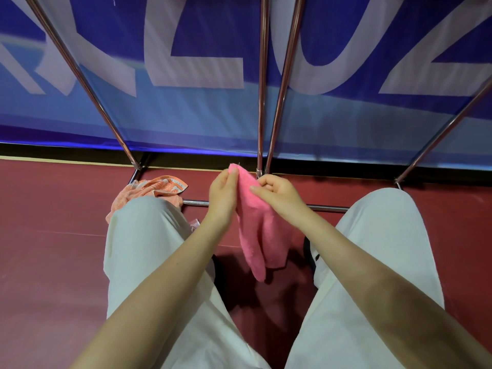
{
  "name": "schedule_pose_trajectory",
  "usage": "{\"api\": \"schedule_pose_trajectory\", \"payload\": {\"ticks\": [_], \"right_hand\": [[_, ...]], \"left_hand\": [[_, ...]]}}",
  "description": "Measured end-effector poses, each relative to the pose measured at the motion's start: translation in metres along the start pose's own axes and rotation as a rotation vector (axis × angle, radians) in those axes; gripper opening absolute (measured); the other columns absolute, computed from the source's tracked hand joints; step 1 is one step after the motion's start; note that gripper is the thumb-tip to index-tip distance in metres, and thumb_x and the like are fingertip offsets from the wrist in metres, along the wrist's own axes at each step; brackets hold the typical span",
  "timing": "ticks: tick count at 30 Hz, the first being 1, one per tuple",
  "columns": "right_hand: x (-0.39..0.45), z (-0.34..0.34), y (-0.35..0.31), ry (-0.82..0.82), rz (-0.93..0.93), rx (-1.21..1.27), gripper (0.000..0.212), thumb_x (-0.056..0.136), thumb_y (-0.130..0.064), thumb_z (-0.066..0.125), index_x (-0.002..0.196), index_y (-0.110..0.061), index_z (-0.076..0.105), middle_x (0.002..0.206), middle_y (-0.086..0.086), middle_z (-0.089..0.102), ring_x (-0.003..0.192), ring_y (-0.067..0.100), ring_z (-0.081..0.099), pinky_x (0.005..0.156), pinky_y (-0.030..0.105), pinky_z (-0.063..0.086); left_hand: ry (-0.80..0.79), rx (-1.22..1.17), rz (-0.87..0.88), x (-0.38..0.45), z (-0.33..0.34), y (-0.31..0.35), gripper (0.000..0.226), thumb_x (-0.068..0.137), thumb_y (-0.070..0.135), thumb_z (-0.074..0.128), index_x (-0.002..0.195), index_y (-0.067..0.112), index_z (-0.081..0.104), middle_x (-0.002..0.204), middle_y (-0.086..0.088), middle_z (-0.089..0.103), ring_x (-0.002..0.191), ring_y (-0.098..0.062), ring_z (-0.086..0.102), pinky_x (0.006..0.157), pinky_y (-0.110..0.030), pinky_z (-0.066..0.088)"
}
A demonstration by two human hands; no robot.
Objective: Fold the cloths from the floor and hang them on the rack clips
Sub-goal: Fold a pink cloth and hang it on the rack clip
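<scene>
Pink fluffy terry cloth (255, 230) is hanging limp, probably light; left hand (223, 193) and right hand (277, 194) are pinching its top edge, the sensible hold.

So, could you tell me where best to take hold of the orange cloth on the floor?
Pinch the orange cloth at its folded-over banded edge, coming from above on its far side; that edge stands raised and exposed, while the near part is hidden behind the person's left knee.

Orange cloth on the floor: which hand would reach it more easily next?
Left, probably. The orange cloth lies beside the left knee, nearer the left hand, though both hands now pinch the pink cloth.
</scene>
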State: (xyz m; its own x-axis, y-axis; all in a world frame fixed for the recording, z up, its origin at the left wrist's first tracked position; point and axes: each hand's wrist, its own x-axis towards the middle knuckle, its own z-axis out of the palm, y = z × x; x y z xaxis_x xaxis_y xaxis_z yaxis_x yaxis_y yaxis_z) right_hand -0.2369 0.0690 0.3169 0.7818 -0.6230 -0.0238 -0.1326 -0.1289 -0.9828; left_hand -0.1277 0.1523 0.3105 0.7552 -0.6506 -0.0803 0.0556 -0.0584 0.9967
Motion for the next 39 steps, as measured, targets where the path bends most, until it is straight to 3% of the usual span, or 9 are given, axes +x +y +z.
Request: {"api": "schedule_pose_trajectory", "payload": {"ticks": [3, 11, 17, 20, 24, 30, 33, 35, 39], "right_hand": [[-0.004, -0.001, 0.01, -0.06, -0.006, -0.082, 0.021, 0.086, -0.011, 0.068, 0.069, -0.017, 0.057, 0.055, -0.012, 0.046, 0.055, 0.004, 0.037, 0.055, 0.02, 0.031], [-0.019, -0.005, 0.03, -0.275, 0.018, -0.328, 0.031, 0.082, -0.026, 0.071, 0.073, -0.001, 0.055, 0.066, 0.008, 0.044, 0.065, 0.008, 0.038, 0.061, 0.027, 0.031], [-0.038, -0.005, 0.041, -0.363, -0.012, -0.622, 0.024, 0.089, -0.02, 0.059, 0.072, -0.01, 0.047, 0.064, 0.001, 0.045, 0.06, 0.012, 0.037, 0.057, 0.029, 0.03], [-0.045, -0.007, 0.044, -0.402, -0.025, -0.75, 0.033, 0.089, -0.027, 0.059, 0.066, -0.018, 0.038, 0.057, -0.005, 0.037, 0.056, 0.015, 0.035, 0.055, 0.033, 0.028], [-0.05, -0.011, 0.05, -0.447, -0.03, -0.872, 0.026, 0.092, -0.028, 0.054, 0.074, -0.01, 0.049, 0.056, 0.0, 0.037, 0.055, 0.017, 0.034, 0.054, 0.033, 0.027], [-0.051, -0.016, 0.061, -0.397, -0.087, -0.996, 0.024, 0.092, -0.028, 0.049, 0.071, -0.017, 0.046, 0.065, -0.001, 0.049, 0.069, 0.022, 0.049, 0.055, 0.032, 0.029], [-0.047, -0.02, 0.066, -0.292, -0.162, -1.077, 0.031, 0.092, -0.033, 0.049, 0.064, -0.022, 0.039, 0.069, -0.005, 0.052, 0.079, 0.019, 0.052, 0.059, 0.031, 0.035], [-0.045, -0.024, 0.066, -0.248, -0.212, -1.143, 0.028, 0.092, -0.038, 0.049, 0.068, -0.024, 0.051, 0.073, -0.005, 0.06, 0.082, 0.017, 0.051, 0.061, 0.03, 0.039], [-0.049, -0.018, 0.063, -0.322, -0.381, -1.178, 0.021, 0.08, -0.024, 0.065, 0.063, -0.016, 0.056, 0.06, -0.002, 0.043, 0.062, 0.024, 0.05, 0.056, 0.031, 0.047]], "left_hand": [[0.077, -0.03, 0.013, 0.008, -0.016, 0.004, 0.033, 0.102, 0.033, 0.043, 0.081, 0.014, 0.06, 0.082, -0.007, 0.059, 0.079, -0.014, 0.05, 0.069, -0.03, 0.042], [0.175, -0.096, 0.035, 0.016, -0.055, 0.007, 0.028, 0.103, 0.026, 0.043, 0.077, 0.022, 0.055, 0.075, 0.008, 0.053, 0.065, 0.002, 0.049, 0.062, -0.012, 0.043], [0.332, -0.129, 0.004, 0.023, -0.085, 0.005, 0.027, 0.101, 0.032, 0.045, 0.105, 0.013, 0.064, 0.085, 0.009, 0.059, 0.084, -0.006, 0.055, 0.076, -0.022, 0.045], [0.367, -0.139, -0.018, 0.025, -0.101, 0.002, 0.029, 0.095, 0.041, 0.05, 0.094, 0.017, 0.065, 0.088, -0.001, 0.062, 0.087, -0.015, 0.055, 0.082, -0.03, 0.043], [0.406, -0.134, -0.035, 0.023, -0.11, 0.003, 0.028, 0.09, 0.042, 0.052, 0.072, 0.021, 0.06, 0.077, -0.003, 0.056, 0.077, -0.016, 0.05, 0.074, -0.033, 0.039], [0.399, -0.136, -0.013, 0.022, -0.118, 0.001, 0.027, 0.088, 0.043, 0.051, 0.074, 0.022, 0.061, 0.086, -0.014, 0.055, 0.084, -0.022, 0.05, 0.077, -0.036, 0.041], [0.399, -0.129, -0.006, 0.02, -0.118, 0.002, 0.027, 0.094, 0.038, 0.049, 0.074, 0.022, 0.059, 0.077, -0.004, 0.052, 0.078, -0.018, 0.048, 0.073, -0.033, 0.039], [0.401, -0.138, 0.007, 0.02, -0.118, 0.003, 0.028, 0.098, 0.035, 0.047, 0.075, 0.022, 0.057, 0.073, 0.001, 0.049, 0.074, -0.015, 0.046, 0.07, -0.031, 0.038], [0.442, -0.176, -0.024, 0.026, -0.124, 0.001, 0.026, 0.092, 0.041, 0.05, 0.073, 0.024, 0.056, 0.079, -0.006, 0.049, 0.083, -0.02, 0.045, 0.074, -0.034, 0.038]]}}
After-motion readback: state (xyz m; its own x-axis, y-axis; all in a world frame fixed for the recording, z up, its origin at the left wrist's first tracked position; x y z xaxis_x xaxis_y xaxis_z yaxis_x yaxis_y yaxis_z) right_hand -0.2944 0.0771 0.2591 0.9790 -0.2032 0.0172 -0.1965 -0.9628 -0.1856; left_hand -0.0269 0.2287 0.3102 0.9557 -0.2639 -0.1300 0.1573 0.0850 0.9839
